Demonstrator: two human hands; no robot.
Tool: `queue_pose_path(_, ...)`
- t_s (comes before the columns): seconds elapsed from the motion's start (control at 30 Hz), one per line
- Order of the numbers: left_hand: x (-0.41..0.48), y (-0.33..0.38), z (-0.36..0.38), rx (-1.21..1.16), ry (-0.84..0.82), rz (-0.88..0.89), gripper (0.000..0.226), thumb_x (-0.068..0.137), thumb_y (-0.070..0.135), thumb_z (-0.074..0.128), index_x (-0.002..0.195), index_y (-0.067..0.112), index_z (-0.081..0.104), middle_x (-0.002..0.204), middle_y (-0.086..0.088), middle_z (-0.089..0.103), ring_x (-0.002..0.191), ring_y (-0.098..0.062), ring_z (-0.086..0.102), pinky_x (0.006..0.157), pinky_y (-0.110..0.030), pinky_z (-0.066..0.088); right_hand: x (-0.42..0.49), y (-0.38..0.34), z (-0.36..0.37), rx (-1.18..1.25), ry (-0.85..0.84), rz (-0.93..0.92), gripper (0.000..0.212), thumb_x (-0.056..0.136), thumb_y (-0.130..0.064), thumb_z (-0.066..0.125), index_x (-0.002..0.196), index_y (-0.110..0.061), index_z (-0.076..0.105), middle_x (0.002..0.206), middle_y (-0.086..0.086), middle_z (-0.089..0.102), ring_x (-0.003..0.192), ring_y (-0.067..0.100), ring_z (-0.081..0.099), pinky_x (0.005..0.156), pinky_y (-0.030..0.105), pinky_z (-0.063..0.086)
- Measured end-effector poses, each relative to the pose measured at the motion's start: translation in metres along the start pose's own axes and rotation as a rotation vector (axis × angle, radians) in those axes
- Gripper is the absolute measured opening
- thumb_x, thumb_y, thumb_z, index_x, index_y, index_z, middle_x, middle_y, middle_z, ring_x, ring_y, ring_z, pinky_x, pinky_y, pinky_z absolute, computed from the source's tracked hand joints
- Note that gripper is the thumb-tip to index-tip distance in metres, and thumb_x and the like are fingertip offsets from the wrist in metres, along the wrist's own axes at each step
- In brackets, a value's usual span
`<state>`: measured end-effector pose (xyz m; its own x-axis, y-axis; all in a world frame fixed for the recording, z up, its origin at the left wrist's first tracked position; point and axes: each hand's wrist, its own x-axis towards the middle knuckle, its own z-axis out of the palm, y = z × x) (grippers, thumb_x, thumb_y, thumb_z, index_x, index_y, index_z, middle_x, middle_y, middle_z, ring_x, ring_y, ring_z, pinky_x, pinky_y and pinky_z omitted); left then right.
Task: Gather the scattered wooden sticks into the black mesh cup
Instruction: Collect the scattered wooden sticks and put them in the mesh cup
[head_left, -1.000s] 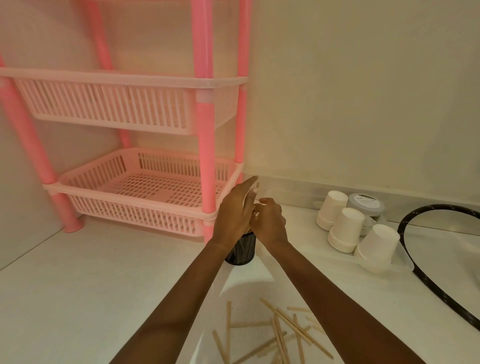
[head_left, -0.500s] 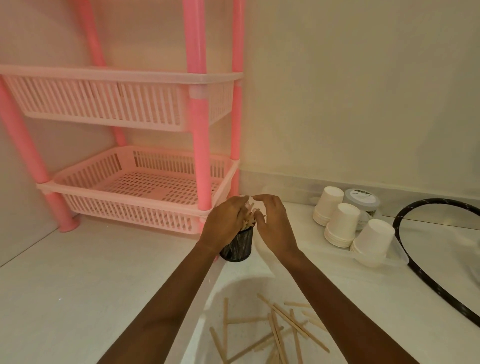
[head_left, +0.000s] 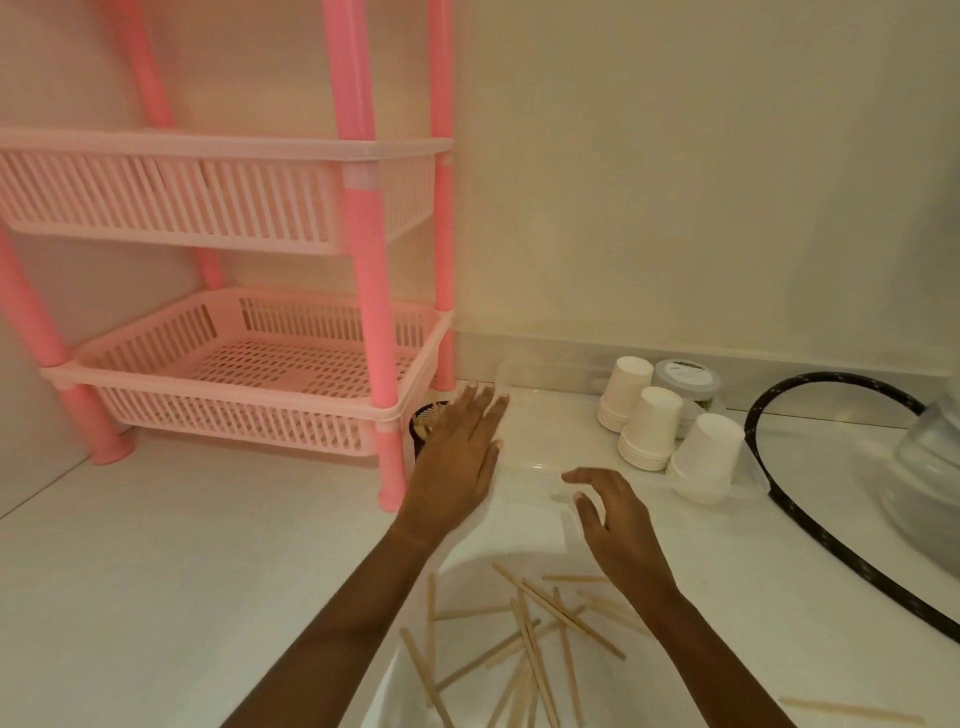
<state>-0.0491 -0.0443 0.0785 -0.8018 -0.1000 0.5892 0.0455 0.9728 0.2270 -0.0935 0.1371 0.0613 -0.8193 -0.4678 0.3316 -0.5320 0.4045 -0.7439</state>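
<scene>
left hand (head_left: 457, 462): flat, empty, partly hiding mesh cup (head_left: 427, 427) | right hand (head_left: 618, 525): relaxed, seemingly empty | sticks (head_left: 524, 644): scattered below both

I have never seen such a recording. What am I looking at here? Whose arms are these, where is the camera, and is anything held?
There is no machine: these are a person's two bare arms, filmed by a camera worn on the head, looking forward and down. The left hand is flat and open, partly hiding the black mesh cup. The right hand is relaxed; neither hand holds anything. Wooden sticks lie scattered on the white counter. A pink rack and white paper cups stand nearby.
</scene>
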Motion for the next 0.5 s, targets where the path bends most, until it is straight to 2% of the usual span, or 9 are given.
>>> queue_pose_path(0.1,-0.033,0.027,0.016,-0.106,-0.172,-0.07,0.045,0.1,0.027,0.032,0.144,0.019,0.028,0.157,-0.002,0.017,0.142,-0.009,-0.007,0.112,-0.023,-0.009,-0.028,0.019,-0.012,-0.051,-0.069,0.068,0.025,0.092,-0.004,0.045,0.107,-0.018,0.059,0.108,-0.007,0.053,0.109,0.007,0.048,0.091,0.016,0.029)
queue_pose_path(0.2,-0.061,0.049,0.036,-0.097,-0.429,-0.101,0.049,0.1,0.034,0.03,0.147,0.022,0.021,0.158,0.002,0.012,0.147,-0.012,-0.003,0.114,-0.017,-0.007,-0.055,0.037,-0.023,-0.159,-0.12,0.11,0.023,0.093,-0.006,0.044,0.107,-0.016,0.06,0.108,-0.006,0.051,0.111,0.01,0.048,0.089,0.015,0.029)
queue_pose_path(0.27,-0.071,0.061,0.042,-0.094,-0.597,-0.085,0.055,0.099,0.035,0.037,0.147,0.021,0.018,0.158,0.001,0.012,0.147,-0.014,0.0,0.119,-0.024,0.002,-0.073,0.046,-0.031,-0.225,-0.12,0.132,0.024,0.093,-0.006,0.043,0.109,-0.016,0.059,0.112,-0.003,0.052,0.113,0.01,0.048,0.089,0.013,0.029)
queue_pose_path(0.33,-0.075,0.072,0.043,-0.077,-0.723,-0.037,0.059,0.097,0.034,0.042,0.148,0.018,0.016,0.158,-0.001,0.012,0.147,-0.017,0.0,0.12,-0.03,0.004,-0.088,0.053,-0.042,-0.254,-0.1,0.163,0.026,0.092,-0.003,0.043,0.109,-0.013,0.06,0.115,0.002,0.055,0.114,0.013,0.05,0.091,0.013,0.029)
queue_pose_path(0.5,-0.082,0.104,0.05,-0.052,-0.756,0.071,0.058,0.098,0.034,0.038,0.147,0.016,0.014,0.158,-0.003,0.01,0.147,-0.019,-0.003,0.12,-0.03,0.004,-0.117,0.069,-0.069,-0.304,-0.026,0.263,0.03,0.09,0.006,0.042,0.107,-0.006,0.064,0.119,0.012,0.059,0.114,0.026,0.054,0.101,0.03,0.038)
